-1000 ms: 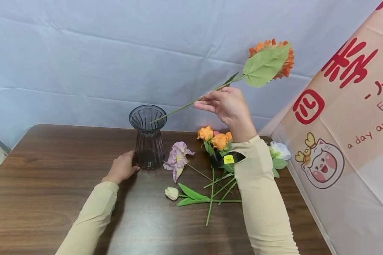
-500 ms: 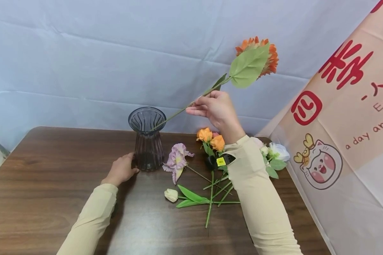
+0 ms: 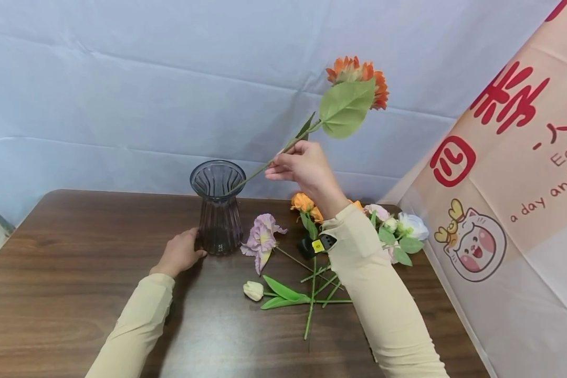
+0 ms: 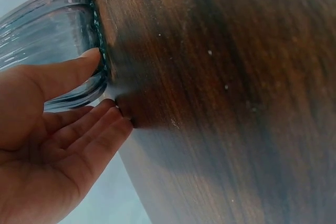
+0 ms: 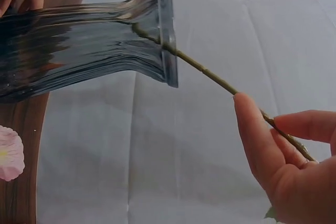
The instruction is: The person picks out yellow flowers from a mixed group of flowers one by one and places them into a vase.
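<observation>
A ribbed, smoky glass vase (image 3: 219, 226) stands upright on the wooden table. My left hand (image 3: 181, 253) rests against its base; in the left wrist view the thumb (image 4: 73, 72) lies along the glass and the loosely extended fingers reach down to the tabletop. Above and right of the vase, my right hand (image 3: 302, 167) pinches the stem of an orange artificial flower (image 3: 359, 79) with a broad green leaf. The flower tilts up to the right. In the right wrist view its stem (image 5: 215, 80) passes through the vase mouth, with the tip just inside the flared neck.
Right of the vase lie a purple flower (image 3: 263, 239), a white tulip (image 3: 253, 290), orange roses (image 3: 302, 202) and pale blue-white blooms (image 3: 412, 226), their stems crossing. Behind is a pale cloth backdrop (image 3: 146, 94); a printed banner (image 3: 515, 210) stands right.
My right hand has moved left and slightly down with the orange flower, so the stem tip sits deeper in the vase mouth and the flower stands steeper. The left hand and vase stay put.
</observation>
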Action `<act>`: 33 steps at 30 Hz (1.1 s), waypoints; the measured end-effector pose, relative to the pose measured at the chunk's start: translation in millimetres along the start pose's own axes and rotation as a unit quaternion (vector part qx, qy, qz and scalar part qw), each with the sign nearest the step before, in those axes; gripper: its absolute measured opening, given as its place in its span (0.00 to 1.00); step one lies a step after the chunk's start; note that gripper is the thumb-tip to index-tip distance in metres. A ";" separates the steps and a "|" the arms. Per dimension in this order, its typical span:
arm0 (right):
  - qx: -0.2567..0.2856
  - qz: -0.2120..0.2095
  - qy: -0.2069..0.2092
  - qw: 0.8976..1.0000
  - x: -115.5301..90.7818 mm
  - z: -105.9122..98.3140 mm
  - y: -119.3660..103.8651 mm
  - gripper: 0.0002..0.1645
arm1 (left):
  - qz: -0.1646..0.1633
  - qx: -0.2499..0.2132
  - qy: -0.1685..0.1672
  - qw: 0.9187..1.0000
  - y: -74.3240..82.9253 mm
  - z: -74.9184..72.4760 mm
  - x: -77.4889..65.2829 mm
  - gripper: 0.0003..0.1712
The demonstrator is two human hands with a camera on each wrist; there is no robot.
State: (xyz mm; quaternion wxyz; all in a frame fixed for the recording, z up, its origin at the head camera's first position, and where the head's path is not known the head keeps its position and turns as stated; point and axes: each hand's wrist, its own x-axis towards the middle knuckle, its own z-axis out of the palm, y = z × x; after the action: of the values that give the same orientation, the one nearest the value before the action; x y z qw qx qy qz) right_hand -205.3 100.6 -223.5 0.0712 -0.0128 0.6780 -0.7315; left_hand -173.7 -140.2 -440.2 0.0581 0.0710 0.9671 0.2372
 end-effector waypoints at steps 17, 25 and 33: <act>-0.115 0.000 -0.058 0.992 3.4 13.7 20.9 0.05 | 0.006 -0.001 0.006 1.000 0.7 -0.6 -1.1 0.35; -0.183 -0.010 -0.096 0.978 5.1 18.4 29.9 0.09 | 0.007 0.001 0.012 1.000 1.5 -1.6 -1.5 0.34; -0.226 -0.016 -0.131 0.965 4.0 16.6 34.5 0.12 | 0.006 0.004 0.009 1.000 1.3 -1.7 -2.0 0.34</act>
State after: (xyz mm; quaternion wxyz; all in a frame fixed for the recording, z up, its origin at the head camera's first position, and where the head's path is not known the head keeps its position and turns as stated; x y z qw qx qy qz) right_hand -204.4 81.2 -256.8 0.1428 -0.1347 0.8102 -0.5523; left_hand -171.9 -140.1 -437.9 0.0479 0.0747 0.9681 0.2345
